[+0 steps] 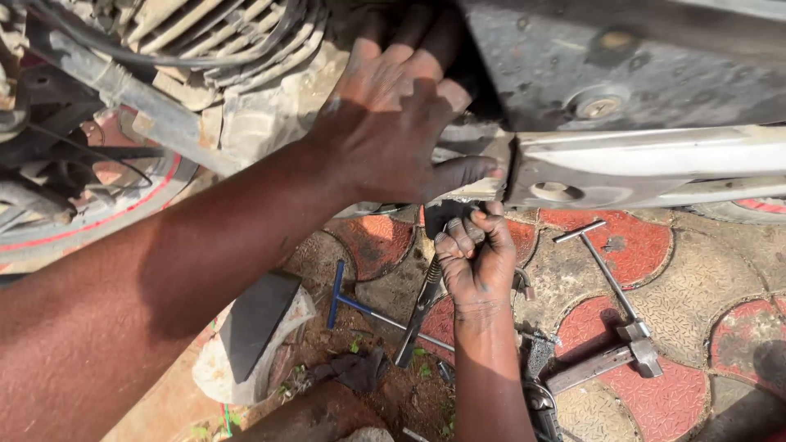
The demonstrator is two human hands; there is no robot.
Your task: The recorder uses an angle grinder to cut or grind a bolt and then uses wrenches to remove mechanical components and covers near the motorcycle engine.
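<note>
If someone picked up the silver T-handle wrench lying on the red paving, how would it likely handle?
The silver T-handle wrench looks like solid metal, so probably stiff and heavy for its slimness. Its crossbar should stop it rolling far on the patterned paving. The smooth shaft could be slippery in greasy hands.

We see the left hand reaching up and away, palm down, fingers spread and pressed flat, thumb hooked out to the right, forearm running in from lower left. The right hand rises from below, curled into a tight fist, knuckles toward us.
</note>
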